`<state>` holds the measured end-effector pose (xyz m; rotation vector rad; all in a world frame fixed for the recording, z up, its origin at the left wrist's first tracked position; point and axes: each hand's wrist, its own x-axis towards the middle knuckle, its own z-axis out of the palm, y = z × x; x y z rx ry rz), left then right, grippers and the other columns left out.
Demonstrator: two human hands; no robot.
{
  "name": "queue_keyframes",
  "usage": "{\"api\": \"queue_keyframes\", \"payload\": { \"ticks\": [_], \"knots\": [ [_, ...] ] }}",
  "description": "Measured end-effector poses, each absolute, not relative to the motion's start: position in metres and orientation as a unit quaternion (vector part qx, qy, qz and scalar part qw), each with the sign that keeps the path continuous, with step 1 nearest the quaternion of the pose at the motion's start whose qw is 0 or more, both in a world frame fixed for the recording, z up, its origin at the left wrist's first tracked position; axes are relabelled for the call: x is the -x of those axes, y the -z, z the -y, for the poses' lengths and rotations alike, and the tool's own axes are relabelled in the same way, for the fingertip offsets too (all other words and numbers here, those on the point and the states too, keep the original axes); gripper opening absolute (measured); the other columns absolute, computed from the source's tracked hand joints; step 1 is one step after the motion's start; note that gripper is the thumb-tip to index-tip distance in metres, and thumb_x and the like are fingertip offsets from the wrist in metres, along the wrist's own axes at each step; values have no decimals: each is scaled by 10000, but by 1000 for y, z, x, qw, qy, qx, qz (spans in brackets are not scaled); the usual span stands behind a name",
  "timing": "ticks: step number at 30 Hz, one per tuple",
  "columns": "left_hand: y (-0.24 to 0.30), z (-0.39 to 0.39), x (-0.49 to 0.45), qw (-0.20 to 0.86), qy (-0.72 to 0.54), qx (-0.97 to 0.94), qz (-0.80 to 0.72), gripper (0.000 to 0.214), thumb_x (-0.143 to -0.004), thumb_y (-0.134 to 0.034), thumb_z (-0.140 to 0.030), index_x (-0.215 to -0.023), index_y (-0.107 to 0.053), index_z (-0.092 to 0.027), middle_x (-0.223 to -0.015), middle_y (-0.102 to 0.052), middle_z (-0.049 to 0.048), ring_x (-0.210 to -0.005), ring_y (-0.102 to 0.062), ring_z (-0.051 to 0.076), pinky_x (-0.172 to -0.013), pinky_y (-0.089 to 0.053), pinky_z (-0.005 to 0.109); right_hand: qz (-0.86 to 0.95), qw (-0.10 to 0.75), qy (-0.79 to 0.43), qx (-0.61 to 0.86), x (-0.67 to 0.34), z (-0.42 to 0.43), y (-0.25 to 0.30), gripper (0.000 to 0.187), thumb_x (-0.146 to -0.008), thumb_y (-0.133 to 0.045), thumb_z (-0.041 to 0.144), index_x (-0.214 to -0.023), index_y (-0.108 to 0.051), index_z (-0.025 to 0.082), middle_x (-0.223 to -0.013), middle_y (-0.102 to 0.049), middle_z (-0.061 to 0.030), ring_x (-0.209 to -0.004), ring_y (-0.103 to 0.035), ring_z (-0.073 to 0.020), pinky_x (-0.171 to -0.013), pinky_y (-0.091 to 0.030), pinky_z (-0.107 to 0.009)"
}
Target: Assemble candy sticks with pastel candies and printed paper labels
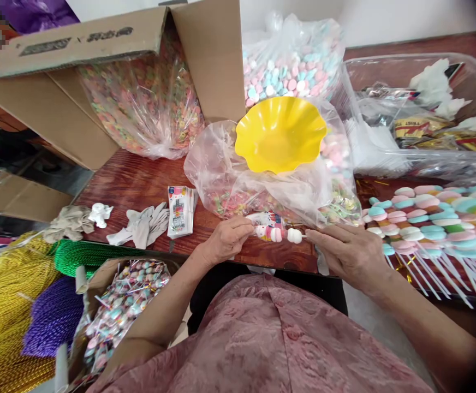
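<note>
**Wood-grained worktable with a candy skewer between two bare hands**

The reddish-brown table runs across the view, with a pale wall behind its right part. At its front edge, a candy skewer lies nearly level between the hands, bearing pink and white pieces. Fingers of the left hand are bent and pinch the printed wrapper at the skewer's left end. Fingers of the right hand are extended, close together, and meet the stick at the other end; the thumb is hidden, so the firmness of this grip cannot be told.

Behind the hands, a yellow bowl with a wavy rim rests on a clear plastic bag of colourful pieces. Farther back stand a bag of pastel discs and, left of it, an open cardboard box with a bag of small coloured rings. Right: a clear tub of packets, and nearer, a pile of pastel skewers, white sticks towards the person. Left: a stack of printed sachets and pale gloves. Below the table's left edge, gold, purple and green cord bundles adjoin a heap of candies on sticks.
</note>
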<state>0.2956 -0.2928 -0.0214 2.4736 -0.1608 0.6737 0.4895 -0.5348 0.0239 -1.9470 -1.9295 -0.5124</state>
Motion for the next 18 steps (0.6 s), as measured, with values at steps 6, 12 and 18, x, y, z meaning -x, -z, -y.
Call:
{"api": "queue_keyframes", "payload": {
  "ticks": [6, 12, 18],
  "knots": [
    [10, 298, -292, 342, -172, -923, -35, 501, -853, -674, -457, -1249, -551, -175, -1032, -694, 78, -871, -663, 171, -775, -522, 274, 683, 236, 155, 674, -487, 527, -18, 237, -901, -511, 96, -1022, -689, 196, -843, -718, -37, -726, -628, -150, -647, -444, -274],
    [-10, 309, -296, 320, -60, -945, -34, 306, -805, -727, -446, -899, -646, -167, -797, -664, 5, -710, -589, 147, -651, -426, 236, 711, 226, 228, 625, -481, 512, -26, 273, -879, -511, 78, -1049, -670, 221, -845, -731, -14, -714, -631, -140, -637, -416, -277],
    [-13, 317, -300, 360, -29, -930, -67, 309, -796, -736, -444, -905, -666, -163, -797, -671, 10, -727, -597, 159, -667, -433, 239, 751, 169, 209, 604, -473, 495, -37, 237, -853, -470, 48, -879, -660, 187, -802, -713, -37, -719, -633, -152, -638, -380, -282]
  ]
}}
